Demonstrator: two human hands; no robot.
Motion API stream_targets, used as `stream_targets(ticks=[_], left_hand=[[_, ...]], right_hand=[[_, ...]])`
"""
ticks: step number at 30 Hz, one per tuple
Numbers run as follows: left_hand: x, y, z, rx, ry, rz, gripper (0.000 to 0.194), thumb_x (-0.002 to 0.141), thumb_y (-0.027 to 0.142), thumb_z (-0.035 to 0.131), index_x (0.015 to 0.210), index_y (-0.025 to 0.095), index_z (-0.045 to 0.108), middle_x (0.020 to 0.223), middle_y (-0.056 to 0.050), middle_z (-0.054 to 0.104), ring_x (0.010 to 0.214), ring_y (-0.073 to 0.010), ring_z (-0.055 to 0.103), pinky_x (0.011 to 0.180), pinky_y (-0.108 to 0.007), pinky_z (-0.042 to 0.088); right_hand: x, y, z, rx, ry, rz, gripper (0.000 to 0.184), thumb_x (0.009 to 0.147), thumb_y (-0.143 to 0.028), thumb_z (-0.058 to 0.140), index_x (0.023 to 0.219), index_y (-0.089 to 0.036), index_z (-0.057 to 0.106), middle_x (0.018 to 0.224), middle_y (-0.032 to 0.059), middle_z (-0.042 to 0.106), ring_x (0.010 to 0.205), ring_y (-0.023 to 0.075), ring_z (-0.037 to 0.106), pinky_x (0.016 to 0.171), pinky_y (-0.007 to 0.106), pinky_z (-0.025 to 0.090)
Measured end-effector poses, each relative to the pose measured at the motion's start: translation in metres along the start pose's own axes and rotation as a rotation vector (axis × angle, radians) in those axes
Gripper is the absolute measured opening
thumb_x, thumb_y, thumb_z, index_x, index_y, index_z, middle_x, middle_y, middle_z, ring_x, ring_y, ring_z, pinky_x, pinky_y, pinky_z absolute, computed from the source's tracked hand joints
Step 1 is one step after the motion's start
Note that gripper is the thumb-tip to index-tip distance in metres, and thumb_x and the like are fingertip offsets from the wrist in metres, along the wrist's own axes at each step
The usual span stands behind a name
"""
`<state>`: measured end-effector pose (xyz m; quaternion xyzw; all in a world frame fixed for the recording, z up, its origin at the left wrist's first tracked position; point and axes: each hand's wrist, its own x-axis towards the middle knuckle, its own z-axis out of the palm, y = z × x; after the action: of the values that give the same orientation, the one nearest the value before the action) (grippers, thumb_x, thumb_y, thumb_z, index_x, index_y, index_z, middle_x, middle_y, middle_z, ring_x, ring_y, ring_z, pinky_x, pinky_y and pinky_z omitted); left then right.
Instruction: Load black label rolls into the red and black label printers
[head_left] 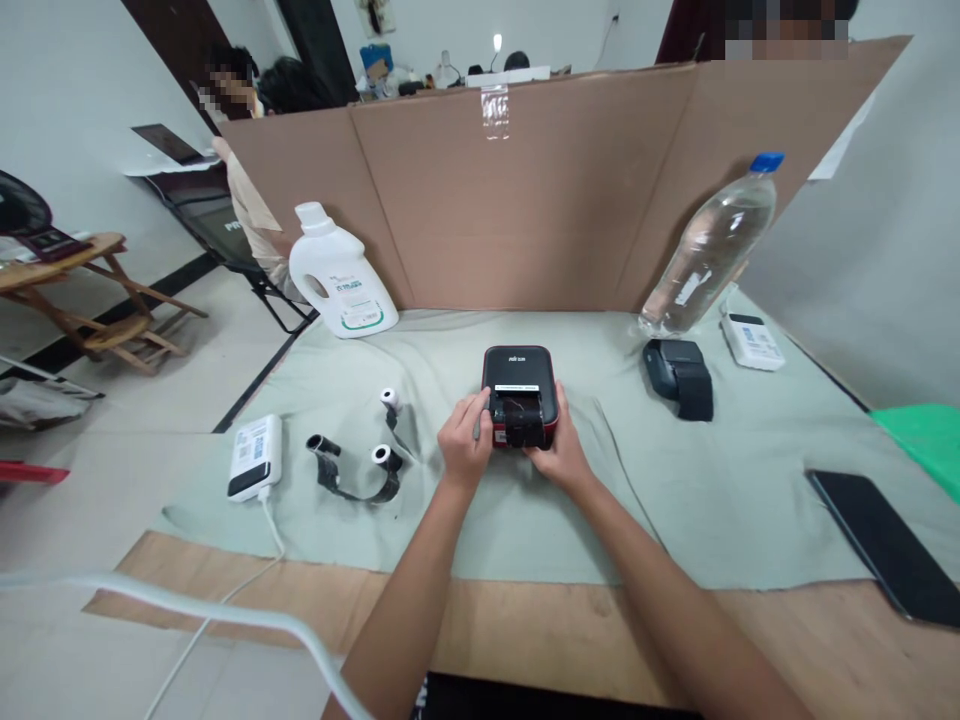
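A small black-and-red label printer (519, 372) sits at the middle of the cloth-covered table, with a dark strip hanging from its front slot. My left hand (465, 432) grips its left side, fingers along the edge. On the right side, my right hand (564, 448) holds it with the thumb near the front corner. Left of my hands lie dark rolls of ribbon (349, 490), partly unwound, and a small white-ended roll (388, 398). A second black printer (676, 375), also with a dark strip, rests to the right.
A cardboard screen (525, 200) stands behind. A white jug (341, 280) and a water bottle (712, 250) lean on it. A white power bank (255, 455) with a cable is left, another white device (751, 340) right, a black phone (885, 540) near the front right. People are beyond the screen.
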<state>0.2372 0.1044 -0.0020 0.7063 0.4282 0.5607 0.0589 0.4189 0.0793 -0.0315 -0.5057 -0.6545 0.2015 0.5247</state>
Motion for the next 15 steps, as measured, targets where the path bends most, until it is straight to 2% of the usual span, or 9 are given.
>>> stream_targets(ticks=[2,8,15], left_hand=[[0.0000,-0.0010,-0.0011,0.025,-0.036,-0.024,0.040,0.105,0.025,0.041,0.134,0.019,0.068,0.122,-0.011,0.073,0.111,-0.0204,0.069,0.096,-0.031,0.054],[-0.0034,-0.0052,0.0008,0.057,-0.057,-0.070,0.041,0.105,0.030,0.041,0.129,0.022,0.073,0.119,-0.009,0.074,0.108,-0.0194,0.071,0.095,-0.028,0.055],[-0.0052,-0.0037,-0.0005,-0.005,-0.060,0.021,0.043,0.105,0.029,0.039,0.133,0.021,0.070,0.124,-0.012,0.074,0.113,-0.0221,0.071,0.101,-0.033,0.054]], right_hand=[[-0.0002,0.0001,0.0006,-0.001,-0.002,0.010,0.116,0.081,-0.056,0.074,0.168,-0.019,0.006,0.163,0.0200,0.037,0.151,0.0429,0.037,0.123,0.061,0.034],[-0.0007,0.0032,0.0015,-0.010,-0.009,0.019,0.118,0.081,-0.057,0.072,0.168,-0.019,0.002,0.165,0.0200,0.034,0.153,0.0405,0.036,0.123,0.062,0.032],[-0.0010,0.0076,0.0024,0.010,0.009,0.018,0.117,0.081,-0.057,0.075,0.168,-0.021,0.005,0.166,0.0199,0.033,0.151,0.0413,0.037,0.122,0.064,0.033]])
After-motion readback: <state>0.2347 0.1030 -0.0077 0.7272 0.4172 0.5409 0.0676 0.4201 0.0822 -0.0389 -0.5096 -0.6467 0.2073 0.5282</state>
